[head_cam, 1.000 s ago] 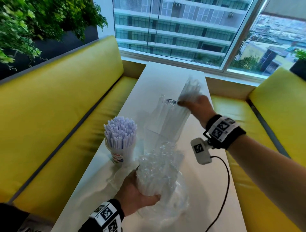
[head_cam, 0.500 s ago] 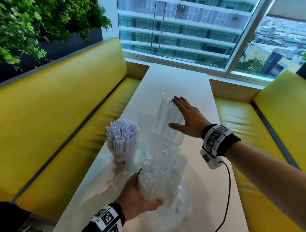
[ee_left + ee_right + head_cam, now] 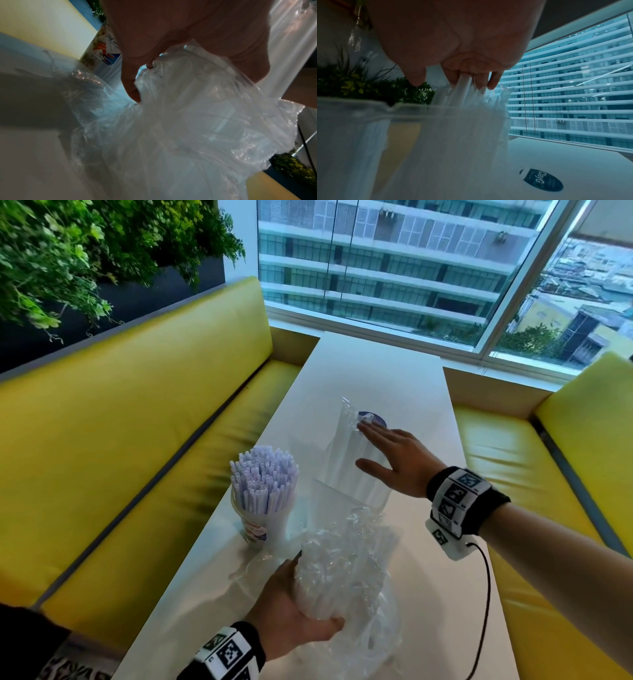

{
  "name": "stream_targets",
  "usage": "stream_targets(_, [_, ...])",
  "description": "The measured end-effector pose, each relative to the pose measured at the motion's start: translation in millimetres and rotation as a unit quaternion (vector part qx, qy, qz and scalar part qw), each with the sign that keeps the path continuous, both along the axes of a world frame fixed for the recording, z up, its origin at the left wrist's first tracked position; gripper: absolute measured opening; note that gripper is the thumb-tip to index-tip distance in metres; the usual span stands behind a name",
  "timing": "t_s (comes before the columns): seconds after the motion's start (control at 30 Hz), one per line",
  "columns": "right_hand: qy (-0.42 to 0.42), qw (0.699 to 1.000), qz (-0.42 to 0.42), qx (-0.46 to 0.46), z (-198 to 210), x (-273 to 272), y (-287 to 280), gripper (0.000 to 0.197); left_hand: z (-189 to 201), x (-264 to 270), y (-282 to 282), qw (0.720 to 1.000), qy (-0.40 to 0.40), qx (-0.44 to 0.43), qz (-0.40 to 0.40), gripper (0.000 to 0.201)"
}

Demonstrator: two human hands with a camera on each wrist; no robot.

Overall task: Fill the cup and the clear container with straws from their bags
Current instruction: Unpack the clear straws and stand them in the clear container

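A paper cup [image 3: 257, 527] packed with white straws [image 3: 262, 479] stands at the table's left edge. Right of it, the clear container [image 3: 337, 501] holds clear straws [image 3: 346, 453] that lean away toward the window. My right hand [image 3: 390, 462] lies flat on those straws with straight fingers. In the right wrist view the fingertips [image 3: 481, 82] touch the straw tops above the container rim [image 3: 368, 108]. My left hand [image 3: 291, 607] grips a crinkled clear bag of straws [image 3: 342, 573] near the front edge, thumb and fingers curled around it [image 3: 188, 128].
The narrow white table [image 3: 394, 378] runs toward a large window. Yellow benches [image 3: 137, 440] flank both sides. A round dark sticker [image 3: 375, 419] lies on the table beyond the container. Loose plastic film [image 3: 253, 565] lies by the cup. A black cable [image 3: 488, 594] hangs from my right wrist.
My right hand let go of the raised bundle of clear straws, came down and now lies flat on them in the container. The left hand kept its hold on the bag.
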State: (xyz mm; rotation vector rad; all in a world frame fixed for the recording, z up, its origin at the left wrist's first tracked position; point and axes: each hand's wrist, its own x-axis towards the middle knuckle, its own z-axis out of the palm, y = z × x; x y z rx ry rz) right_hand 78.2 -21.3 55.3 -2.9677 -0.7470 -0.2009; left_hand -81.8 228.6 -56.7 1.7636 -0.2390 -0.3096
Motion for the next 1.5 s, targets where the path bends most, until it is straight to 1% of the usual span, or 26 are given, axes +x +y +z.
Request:
stream_targets(0.07, [0.005, 1.000, -0.010, 0.005, 11.7, 6.4, 2.0, 0.087, -0.8, 0.5, 0.1, 1.000, -0.003, -0.001, -0.002, 0.073])
stream_targets(0.13, [-0.009, 0.999, -0.021, 0.039, 21.6, 14.0, 8.1, 0.079, -1.5, 1.2, 0.0, 1.000, -0.005, 0.005, -0.003, 0.073])
stream_targets(0.2, [0.005, 0.997, -0.014, 0.071, 28.9, 22.4, 17.6, 0.076, -1.1, 1.1, -0.1, 1.000, -0.004, 0.007, -0.001, 0.074])
stream_targets(0.3, [0.066, 0.996, -0.023, 0.047, 36.1, 34.6, 33.5, 0.074, -2.3, 1.6, -0.1, 1.000, -0.005, 0.013, 0.002, 0.072])
stream_targets(0.37, [0.099, 0.994, -0.046, 0.025, 36.2, 41.6, 40.1, 0.066, -4.1, 2.0, 0.3, 1.000, -0.006, 0.016, 0.005, 0.071])
stream_targets(0.4, [0.100, 0.993, -0.051, 0.023, 35.8, 43.7, 41.1, 0.061, -4.9, 2.3, 0.1, 1.000, -0.007, 0.019, 0.006, 0.071])
stream_targets(0.47, [0.073, 0.995, -0.063, 0.037, 36.8, 45.9, 39.7, 0.051, -5.7, 2.1, 0.2, 1.000, -0.010, 0.019, 0.005, 0.072])
stream_targets(0.53, [0.047, 0.994, -0.085, 0.046, 38.8, 44.7, 37.2, 0.047, -5.1, 1.9, -0.3, 1.000, -0.012, 0.015, 0.007, 0.072])
stream_targets(0.57, [0.046, 0.994, -0.094, 0.036, 38.7, 42.8, 37.2, 0.047, -4.3, 1.8, -0.4, 1.000, -0.013, 0.015, 0.010, 0.072])
stream_targets(0.63, [0.072, 0.992, -0.099, -0.024, 34.1, 37.7, 37.5, 0.054, -2.4, 1.7, -1.1, 1.000, -0.013, 0.013, 0.011, 0.071])
stream_targets(0.73, [0.098, 0.986, -0.073, -0.116, 22.2, 33.6, 35.9, 0.064, -2.0, 2.1, -0.4, 1.000, -0.005, 0.009, 0.012, 0.071])
stream_targets(0.83, [0.115, 0.980, -0.071, -0.148, 24.6, 31.7, 33.9, 0.068, -4.0, 2.8, 0.3, 1.000, -0.004, 0.014, 0.003, 0.072])
stream_targets(0.9, [0.099, 0.987, -0.060, -0.114, 34.3, 25.0, 35.5, 0.070, -4.4, 2.8, 0.9, 1.000, -0.003, 0.014, -0.001, 0.072])
stream_targets(0.97, [0.036, 0.999, -0.028, -0.025, 46.4, 11.7, 36.6, 0.066, -4.2, 3.3, 1.0, 1.000, -0.003, 0.014, -0.003, 0.072])
stream_targets(1.0, [0.013, 0.999, -0.005, 0.032, 53.1, 0.7, 36.7, 0.062, -3.5, 3.3, 0.9, 1.000, -0.002, 0.012, -0.004, 0.072])
stream_targets(1.07, [0.010, 0.989, 0.032, 0.141, 65.2, -28.0, 36.0, 0.048, -2.4, 3.5, 1.3, 1.000, 0.005, 0.006, -0.002, 0.070])
stream_targets(1.1, [0.024, 0.984, 0.041, 0.174, 69.0, -44.8, 34.5, 0.044, -1.9, 3.9, 1.4, 1.000, 0.008, 0.005, -0.001, 0.070])
stream_targets(1.13, [0.047, 0.980, 0.044, 0.188, 71.0, -63.2, 32.3, 0.045, -2.7, 4.5, 1.8, 1.000, 0.010, 0.004, 0.001, 0.070])
stream_targets(1.17, [0.074, 0.978, 0.045, 0.191, 71.4, -81.4, 30.1, 0.055, -3.1, 4.8, 2.3, 1.000, 0.010, 0.004, 0.004, 0.070])
stream_targets(1.23, [0.135, 0.971, 0.032, 0.194, 64.1, -116.0, 25.7, 0.086, -5.1, 5.3, 2.7, 1.000, 0.014, 0.002, 0.008, 0.070])
stream_targets(1.3, [0.173, 0.965, 0.010, 0.196, 47.5, -145.1, 23.8, 0.114, -6.3, 5.4, 2.2, 1.000, 0.022, -0.001, 0.014, 0.071])
stream_targets(1.37, [0.186, 0.961, -0.005, 0.203, 27.9, -167.8, 27.7, 0.133, -4.7, 4.1, 1.7, 1.000, 0.016, -0.008, 0.020, 0.076])
stream_targets(1.43, [0.192, 0.953, -0.021, 0.234, 10.5, -183.7, 36.7, 0.140, -1.0, 2.8, 0.9, 0.999, 0.007, -0.021, 0.024, 0.080])
stream_targets(1.5, [0.167, 0.937, -0.050, 0.304, -4.9, -190.2, 43.6, 0.138, 4.4, 2.5, 0.5, 0.999, -0.005, -0.031, 0.030, 0.076])
